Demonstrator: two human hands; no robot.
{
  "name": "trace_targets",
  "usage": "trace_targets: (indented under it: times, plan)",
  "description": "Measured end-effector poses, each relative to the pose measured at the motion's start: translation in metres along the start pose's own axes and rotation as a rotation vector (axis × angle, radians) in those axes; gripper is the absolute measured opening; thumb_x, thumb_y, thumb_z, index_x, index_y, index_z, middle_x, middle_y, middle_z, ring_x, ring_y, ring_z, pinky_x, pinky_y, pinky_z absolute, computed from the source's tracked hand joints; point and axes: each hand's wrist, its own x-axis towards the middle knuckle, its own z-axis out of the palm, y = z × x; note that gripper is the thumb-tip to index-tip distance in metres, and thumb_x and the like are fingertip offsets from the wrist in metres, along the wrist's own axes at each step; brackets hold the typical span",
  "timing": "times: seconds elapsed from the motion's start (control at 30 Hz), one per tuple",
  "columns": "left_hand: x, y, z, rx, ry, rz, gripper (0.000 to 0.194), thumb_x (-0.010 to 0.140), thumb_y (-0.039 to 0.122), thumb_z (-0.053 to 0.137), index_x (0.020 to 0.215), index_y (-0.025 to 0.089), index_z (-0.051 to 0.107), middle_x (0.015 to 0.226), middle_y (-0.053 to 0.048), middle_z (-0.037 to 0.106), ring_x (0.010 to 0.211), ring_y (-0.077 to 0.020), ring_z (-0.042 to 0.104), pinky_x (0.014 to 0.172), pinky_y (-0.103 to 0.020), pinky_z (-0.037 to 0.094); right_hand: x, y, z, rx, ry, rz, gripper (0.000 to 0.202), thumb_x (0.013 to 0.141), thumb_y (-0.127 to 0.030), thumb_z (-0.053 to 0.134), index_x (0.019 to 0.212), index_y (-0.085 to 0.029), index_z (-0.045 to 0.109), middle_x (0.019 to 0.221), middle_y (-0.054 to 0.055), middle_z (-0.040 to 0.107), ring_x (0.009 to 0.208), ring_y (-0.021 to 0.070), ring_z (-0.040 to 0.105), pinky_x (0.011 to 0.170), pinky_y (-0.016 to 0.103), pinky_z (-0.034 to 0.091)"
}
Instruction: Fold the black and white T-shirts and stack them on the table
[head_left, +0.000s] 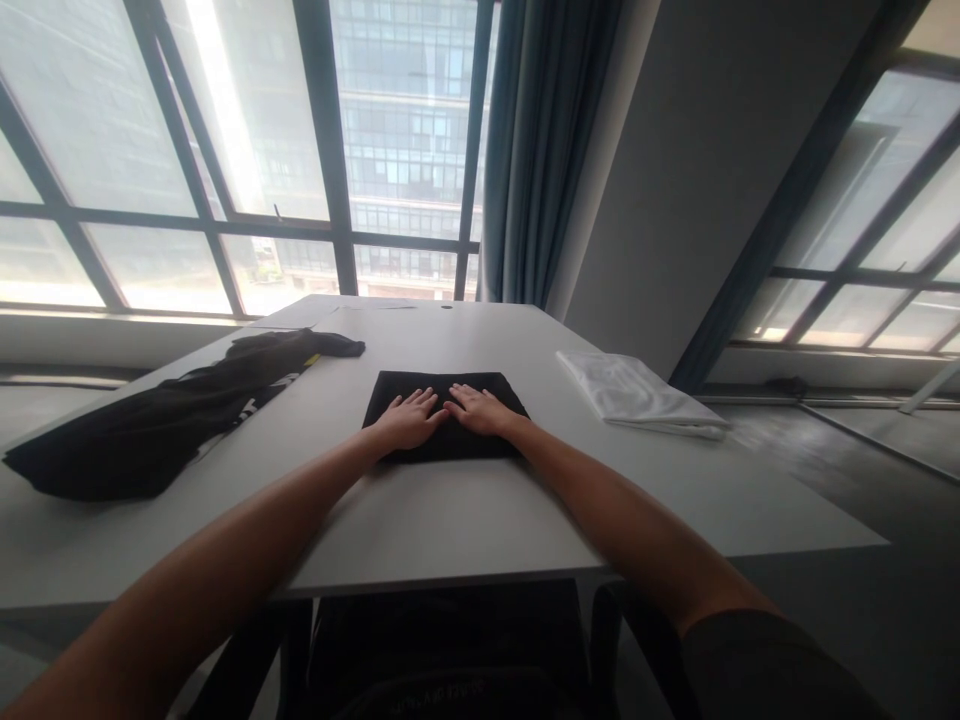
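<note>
A black cloth folded into a flat rectangle (450,447) lies in the middle of the white table. My left hand (411,418) rests flat on its left half, fingers spread. On the right half lies my right hand (478,410), also flat with fingers stretched out. The two thumbs come together near the centre of the cloth. Neither hand grips anything; both palms press on the fabric. Whether the folded piece is a garment, I cannot tell.
To the left a black garment with white lettering (172,420) is spread loosely across the table (465,530). A folded white cloth in what looks like clear plastic (637,393) lies near the right edge. Windows and a blue curtain (544,150) stand behind.
</note>
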Motion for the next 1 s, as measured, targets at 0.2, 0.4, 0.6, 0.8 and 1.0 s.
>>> trace_targets:
  times: [0.2, 0.4, 0.6, 0.8, 1.0]
  plan:
    - [0.004, -0.013, 0.000, -0.010, 0.055, -0.070, 0.071, 0.096, 0.060, 0.023, 0.154, 0.021, 0.033, 0.164, -0.007, 0.019, 0.152, -0.0263, 0.012, 0.120, -0.051, 0.011, 0.002, 0.014, -0.002, 0.000, 0.028, 0.117, 0.071, 0.100, -0.061, 0.021, 0.157, -0.019, 0.026, 0.165, 0.007, 0.015, 0.152, 0.0215, 0.008, 0.122, 0.045, 0.006]
    - [0.006, -0.014, 0.005, -0.009, 0.059, -0.077, 0.071, 0.096, 0.060, 0.023, 0.154, 0.020, 0.035, 0.163, -0.007, 0.023, 0.151, -0.0275, 0.016, 0.120, -0.050, 0.013, 0.003, 0.017, 0.000, 0.017, 0.032, 0.105, 0.070, 0.100, -0.059, 0.024, 0.157, -0.018, 0.028, 0.164, 0.007, 0.017, 0.152, 0.0221, 0.012, 0.121, 0.045, 0.009]
    - [0.013, -0.033, -0.001, -0.005, 0.066, -0.164, 0.073, 0.095, 0.061, 0.023, 0.154, 0.020, 0.033, 0.164, -0.007, 0.020, 0.152, -0.0247, 0.014, 0.121, -0.048, 0.012, 0.007, 0.030, -0.002, 0.005, 0.115, 0.267, 0.074, 0.099, -0.060, 0.024, 0.156, -0.014, 0.028, 0.164, 0.010, 0.018, 0.151, 0.0228, 0.014, 0.121, 0.047, 0.008]
    - [0.016, -0.062, -0.008, -0.036, 0.084, -0.306, 0.077, 0.094, 0.063, 0.021, 0.156, 0.019, 0.029, 0.164, -0.011, 0.017, 0.152, -0.0286, 0.014, 0.119, -0.057, 0.016, 0.005, 0.054, -0.006, 0.064, 0.159, 0.470, 0.081, 0.096, -0.066, 0.027, 0.157, -0.013, 0.025, 0.163, 0.015, 0.019, 0.150, 0.0268, 0.019, 0.120, 0.051, 0.014]
    - [0.020, -0.075, -0.005, -0.045, 0.140, -0.335, 0.074, 0.093, 0.063, 0.025, 0.154, 0.022, 0.035, 0.163, -0.012, 0.023, 0.149, -0.0325, 0.021, 0.117, -0.059, 0.022, 0.001, 0.067, -0.017, 0.051, 0.237, 0.440, 0.076, 0.095, -0.061, 0.042, 0.149, -0.007, 0.039, 0.152, 0.022, 0.040, 0.142, 0.0316, 0.036, 0.115, 0.045, 0.029]
